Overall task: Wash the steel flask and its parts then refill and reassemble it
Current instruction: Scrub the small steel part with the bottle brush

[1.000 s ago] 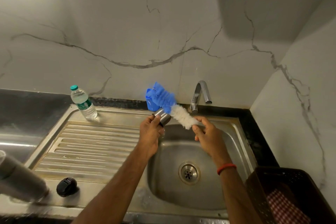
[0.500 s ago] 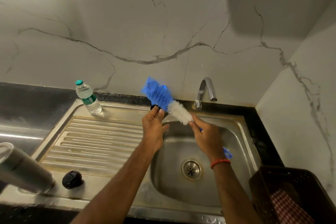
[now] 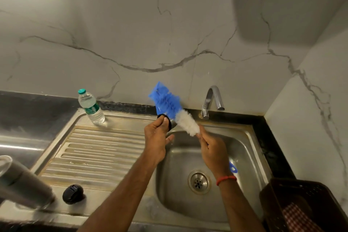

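Scrubbing step: left hand (image 3: 156, 138) pinches the black-rimmed flask cap (image 3: 170, 126), right hand (image 3: 212, 149) grips the bottle brush (image 3: 179, 117); next, the bristles need working inside the cap.

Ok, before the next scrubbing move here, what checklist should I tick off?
1. Left hand gripping the flask cup: ok.
2. Right hand gripping the bottle brush by its handle: ok.
3. Bristles inside the cup: not ok, they lie beside it.
4. Tap running: not ok, no stream shows.
5. Flask body and black stopper waiting left of the sink: ok.
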Tool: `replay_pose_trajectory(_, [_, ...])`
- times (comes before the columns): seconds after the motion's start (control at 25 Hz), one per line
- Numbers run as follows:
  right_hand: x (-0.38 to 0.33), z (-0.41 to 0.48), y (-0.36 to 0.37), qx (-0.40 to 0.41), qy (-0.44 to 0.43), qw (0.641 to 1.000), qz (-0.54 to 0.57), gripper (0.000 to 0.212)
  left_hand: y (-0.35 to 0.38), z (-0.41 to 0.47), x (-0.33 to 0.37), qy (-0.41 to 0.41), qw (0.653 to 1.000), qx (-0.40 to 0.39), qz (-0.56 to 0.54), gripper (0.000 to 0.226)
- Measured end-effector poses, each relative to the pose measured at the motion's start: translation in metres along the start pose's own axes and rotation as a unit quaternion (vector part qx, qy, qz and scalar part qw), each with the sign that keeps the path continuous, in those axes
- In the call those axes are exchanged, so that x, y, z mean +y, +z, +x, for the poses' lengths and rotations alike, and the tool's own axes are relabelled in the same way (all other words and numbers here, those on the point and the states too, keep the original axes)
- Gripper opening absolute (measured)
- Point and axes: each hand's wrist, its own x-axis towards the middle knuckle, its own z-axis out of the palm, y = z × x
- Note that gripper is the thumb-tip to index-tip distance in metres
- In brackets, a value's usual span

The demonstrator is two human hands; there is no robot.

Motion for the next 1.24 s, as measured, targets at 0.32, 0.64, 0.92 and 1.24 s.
replay_pose_trajectory(0.32, [-0.009,-0.005,0.008,-0.008,0.033,0.998,0.05,0.042,0.001,0.003,0.006,-0.024,0.999,-0.025,-0.029,0.02])
replay_pose_trajectory(0.64, [-0.009,-0.033,0.015,-0.041,0.132,0.986,0.095,0.031,-0.01,0.007,0.015,-0.046,0.996,0.006,-0.072,0.02])
replay_pose_trajectory(0.92, [-0.008,-0.034,0.021,-0.008,0.153,0.981,0.12,0.034,-0.008,0.002,0.016,-0.031,0.995,-0.004,-0.099,0.024])
replay_pose_trajectory(1.24, [-0.042,-0.002,0.026,-0.021,0.068,0.997,0.038,0.035,-0.002,0.008,0.013,-0.023,0.988,0.046,-0.148,0.02])
